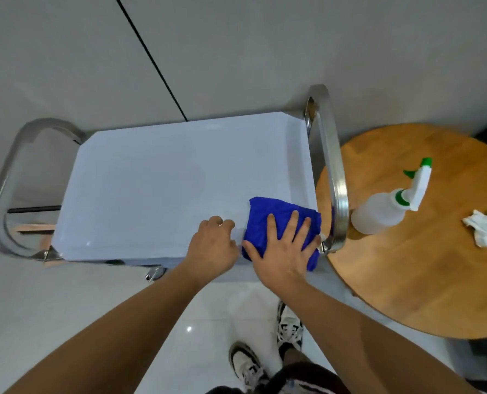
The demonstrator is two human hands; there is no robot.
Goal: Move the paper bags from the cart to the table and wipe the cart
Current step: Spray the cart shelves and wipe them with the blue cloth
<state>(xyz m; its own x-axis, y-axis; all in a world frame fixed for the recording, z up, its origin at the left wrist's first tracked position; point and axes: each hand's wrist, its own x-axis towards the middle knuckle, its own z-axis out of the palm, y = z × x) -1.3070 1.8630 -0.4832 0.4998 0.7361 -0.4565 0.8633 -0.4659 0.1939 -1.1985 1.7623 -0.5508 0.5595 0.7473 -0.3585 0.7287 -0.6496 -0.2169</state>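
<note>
Pale floor tiles and a grey wall framed the cart (165, 180), which I took as my landmark; its white top carried no paper bags that I could see, nor did the visible part of the round wooden table (424, 274) just right of the cart, so where the bags lay I could not tell; I judged the wiping step to be in hand. At the cart's near right corner lay a blue cloth (270, 217); my right hand (282, 251) pressed flat on it, fingers spread and straight; my left hand (212, 245) rested beside the cloth on the cart's top, fingers loosely curled, holding nothing. On the table stood a spray bottle (378, 211) and a crumpled white tissue (485, 228). Next, I reckoned, the cloth wanted sweeping leftwards across the unwiped top, keeping pressure even.
</note>
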